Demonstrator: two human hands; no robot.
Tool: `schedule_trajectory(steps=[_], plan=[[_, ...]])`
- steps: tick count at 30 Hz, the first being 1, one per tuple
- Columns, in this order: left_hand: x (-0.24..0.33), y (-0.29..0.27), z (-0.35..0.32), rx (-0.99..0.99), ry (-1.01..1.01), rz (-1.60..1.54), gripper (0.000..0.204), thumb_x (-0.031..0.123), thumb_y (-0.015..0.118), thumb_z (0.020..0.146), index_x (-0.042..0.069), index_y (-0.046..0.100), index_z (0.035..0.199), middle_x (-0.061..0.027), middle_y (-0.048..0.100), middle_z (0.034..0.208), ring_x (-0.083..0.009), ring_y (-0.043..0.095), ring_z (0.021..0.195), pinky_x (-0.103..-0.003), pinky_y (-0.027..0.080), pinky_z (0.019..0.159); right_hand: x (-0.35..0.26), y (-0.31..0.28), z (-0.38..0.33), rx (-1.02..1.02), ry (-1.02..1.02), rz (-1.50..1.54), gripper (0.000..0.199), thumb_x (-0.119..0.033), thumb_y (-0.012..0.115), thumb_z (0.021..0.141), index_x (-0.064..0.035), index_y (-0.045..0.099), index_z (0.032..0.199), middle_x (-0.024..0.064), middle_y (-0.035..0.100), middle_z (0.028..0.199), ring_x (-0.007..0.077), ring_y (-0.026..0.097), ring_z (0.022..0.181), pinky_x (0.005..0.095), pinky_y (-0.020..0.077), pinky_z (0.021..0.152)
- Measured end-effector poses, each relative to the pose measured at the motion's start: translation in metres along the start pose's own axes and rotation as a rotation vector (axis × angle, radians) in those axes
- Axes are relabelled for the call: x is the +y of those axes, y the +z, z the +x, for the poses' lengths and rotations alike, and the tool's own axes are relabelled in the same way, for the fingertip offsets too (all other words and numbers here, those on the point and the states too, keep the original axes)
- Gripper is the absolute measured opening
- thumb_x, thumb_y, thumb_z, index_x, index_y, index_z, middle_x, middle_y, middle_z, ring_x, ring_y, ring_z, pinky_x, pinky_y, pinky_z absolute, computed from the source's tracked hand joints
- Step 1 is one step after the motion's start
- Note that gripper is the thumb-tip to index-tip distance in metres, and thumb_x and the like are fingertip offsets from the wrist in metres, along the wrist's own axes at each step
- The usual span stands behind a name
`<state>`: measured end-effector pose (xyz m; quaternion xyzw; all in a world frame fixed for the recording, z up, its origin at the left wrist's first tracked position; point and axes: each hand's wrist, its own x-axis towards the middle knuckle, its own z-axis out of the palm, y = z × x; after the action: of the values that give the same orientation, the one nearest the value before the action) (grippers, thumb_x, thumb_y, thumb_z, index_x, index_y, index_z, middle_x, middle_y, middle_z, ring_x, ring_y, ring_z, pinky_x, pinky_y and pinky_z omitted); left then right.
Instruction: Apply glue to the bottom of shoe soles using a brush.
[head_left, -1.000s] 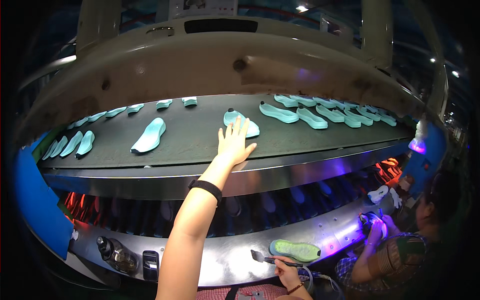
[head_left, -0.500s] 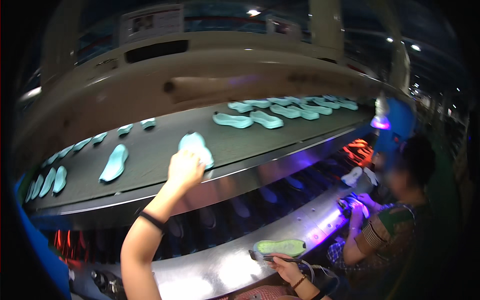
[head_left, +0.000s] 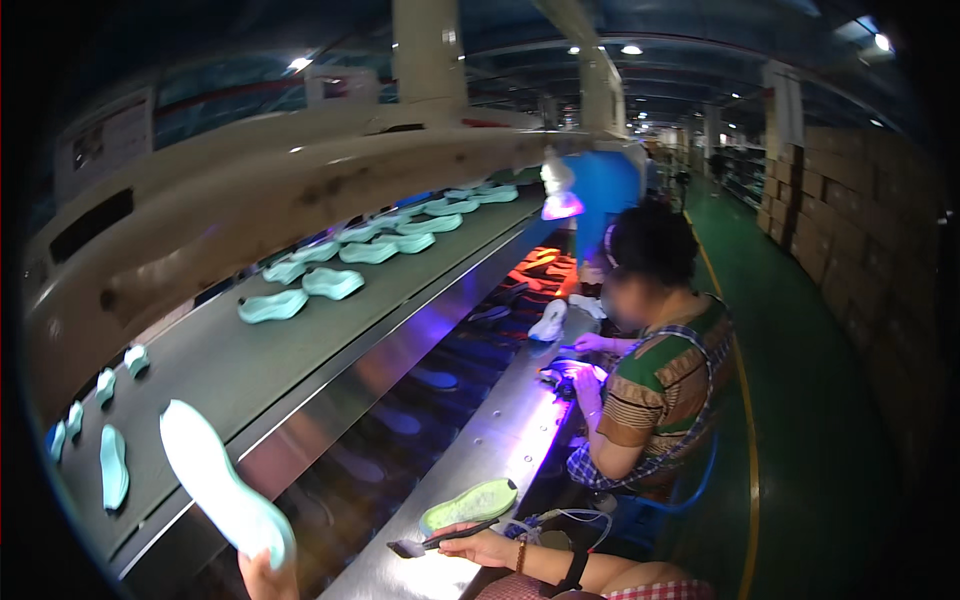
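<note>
My left hand is at the lower left, closed on one end of a pale mint shoe sole. The sole is raised in front of the belt's near edge, its face washed out white by the light. Near the bottom middle, my right hand grips a brush with a dark handle and a flat, broad head. Just beyond the brush lies a yellow-green shoe sole on the metal ledge. A thin clear tube runs beside my right hand.
More mint soles lie on the dark conveyor belt under a beige hood. A lower rack of soles runs beneath. A co-worker sits at the right under a violet lamp. Stacked cartons line the green aisle.
My left hand has lifted the mint sole off the belt and drawn it nearer. The view has swung right. My right hand still holds the brush by the yellow-green sole.
</note>
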<state>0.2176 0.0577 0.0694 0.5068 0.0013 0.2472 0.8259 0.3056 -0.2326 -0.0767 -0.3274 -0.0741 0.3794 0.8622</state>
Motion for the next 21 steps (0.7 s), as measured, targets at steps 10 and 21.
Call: schedule_trajectory(steps=[10,21], plan=[[-0.074,0.036,-0.062,0.147,-0.387,-0.45,0.056,0.031,0.053,0.074,0.004,0.04,0.122,-0.0133,0.05,0.114,-0.0279,0.052,0.101,-0.044,0.042,0.088,-0.017,0.002,0.009,0.04,-0.029,-0.022,0.025,-0.007,0.059,0.081,-0.0042,0.056,0.105,0.0018,0.059,0.092,0.0078,0.055,0.082,0.0209,0.0443,0.072],[-0.101,0.024,-0.095,0.124,-0.499,-0.846,0.063,0.042,0.05,0.076,0.007,0.037,0.126,-0.0143,0.046,0.121,-0.0317,0.048,0.107,-0.047,0.039,0.091,0.014,0.071,0.019,-0.264,0.126,-0.446,0.023,-0.005,0.061,0.077,-0.0008,0.062,0.1,0.0067,0.063,0.096,0.0112,0.057,0.086,0.0245,0.0453,0.078]])
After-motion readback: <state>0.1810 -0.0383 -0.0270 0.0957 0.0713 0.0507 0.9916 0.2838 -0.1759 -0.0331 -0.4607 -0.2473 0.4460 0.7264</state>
